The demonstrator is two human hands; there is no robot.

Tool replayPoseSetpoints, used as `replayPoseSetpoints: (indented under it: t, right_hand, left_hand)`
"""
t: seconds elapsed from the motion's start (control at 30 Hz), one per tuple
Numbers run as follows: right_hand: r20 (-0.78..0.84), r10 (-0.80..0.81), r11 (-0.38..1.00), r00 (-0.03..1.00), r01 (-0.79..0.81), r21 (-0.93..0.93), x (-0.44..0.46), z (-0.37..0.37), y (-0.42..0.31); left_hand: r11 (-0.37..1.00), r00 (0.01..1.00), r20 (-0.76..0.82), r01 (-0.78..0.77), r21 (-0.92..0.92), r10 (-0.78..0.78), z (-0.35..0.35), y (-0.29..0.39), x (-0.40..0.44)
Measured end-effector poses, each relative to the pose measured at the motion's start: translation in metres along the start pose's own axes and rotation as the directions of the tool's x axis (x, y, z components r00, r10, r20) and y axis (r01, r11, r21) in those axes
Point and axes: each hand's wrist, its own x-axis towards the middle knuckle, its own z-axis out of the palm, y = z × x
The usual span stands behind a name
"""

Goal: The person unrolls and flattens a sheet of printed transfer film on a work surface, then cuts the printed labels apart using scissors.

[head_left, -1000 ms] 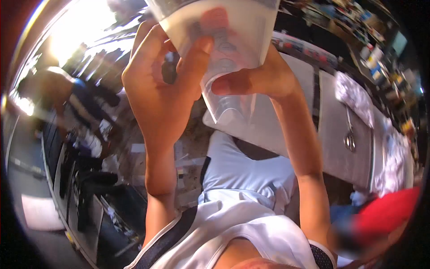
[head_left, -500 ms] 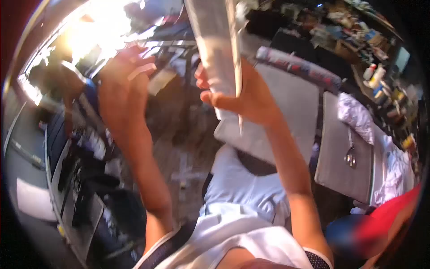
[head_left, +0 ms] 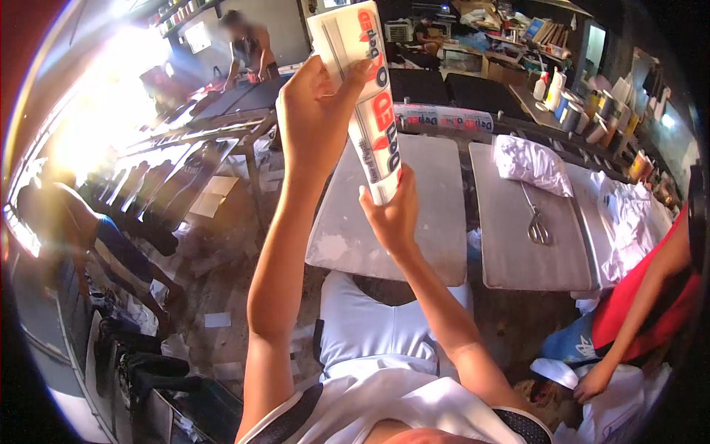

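A long white folded bundle printed with red and blue letters (head_left: 379,111) is held up in front of me, slightly tilted. Whether it is cloth or paper I cannot tell. My left hand (head_left: 318,111) grips its upper part, thumb across the printed face. Around its lower end my right hand (head_left: 396,214) is closed. Behind and below the bundle lies a grey flat board (head_left: 392,207). At that board's far edge rests a similar printed white strip (head_left: 444,118).
To the right, another grey board (head_left: 529,244) carries a metal whisk-like utensil (head_left: 538,226) and a white cloth bundle (head_left: 529,164). A person in red (head_left: 643,303) reaches down at the right. Another person bends at the left (head_left: 111,229). Bottles (head_left: 555,92) and tubs stand at the back right.
My left hand has moved right and up from empty air onto the bundle's upper part. The bundle has turned to show its printed face, and my right hand now holds its lower end.
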Motion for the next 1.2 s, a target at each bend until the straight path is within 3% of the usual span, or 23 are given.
replayPoseSetpoints:
  t: [0.07,0.1,0.23,0.67,0.8,0.87,0.97,1.07,1.2]
  right_hand:
    - [-0.016,0.007,1.000,1.000,-0.006,0.010,-0.004,0.000,0.007]
    - [-0.010,0.034,0.999,0.999,-0.034,0.020,-0.006,0.001,0.010]
    - [0.001,0.058,0.998,0.998,-0.058,-0.008,-0.006,-0.002,0.012]
    - [0.035,0.087,0.992,0.996,-0.090,0.090,0.009,0.004,0.007]
    - [0.110,0.056,0.988,0.992,-0.070,0.135,0.024,0.002,0.009]
    - [0.175,0.095,0.978,0.980,-0.124,0.168,0.023,0.004,0.022]
    - [0.301,0.198,0.938,0.933,-0.269,0.217,0.017,-0.001,0.031]
    - [0.269,0.182,0.943,0.946,-0.246,0.226,0.016,-0.001,0.028]
    - [0.213,0.092,0.968,0.973,-0.138,0.210,0.012,0.007,0.038]
  left_hand:
    - [0.995,0.998,-0.015,0.053,-0.085,-0.055,0.012,0.002,-0.004]
    - [0.997,0.997,0.007,0.081,0.008,-0.081,0.011,0.002,-0.007]
    - [0.997,0.997,0.018,0.073,0.025,-0.073,0.018,0.000,-0.014]
    - [0.974,0.992,-0.062,-0.094,0.206,0.109,0.022,-0.005,0.003]
    - [0.841,0.994,0.029,-0.102,0.532,0.102,0.021,0.004,0.022]
    - [0.939,0.999,-0.019,-0.033,0.342,0.043,0.034,0.018,0.017]
    - [0.934,0.995,-0.023,-0.081,0.347,0.095,0.038,0.010,0.013]
    - [0.988,0.999,0.001,0.038,0.148,-0.038,0.040,0.013,0.009]
    - [0.931,0.985,-0.031,-0.152,0.333,0.172,0.030,-0.021,0.026]
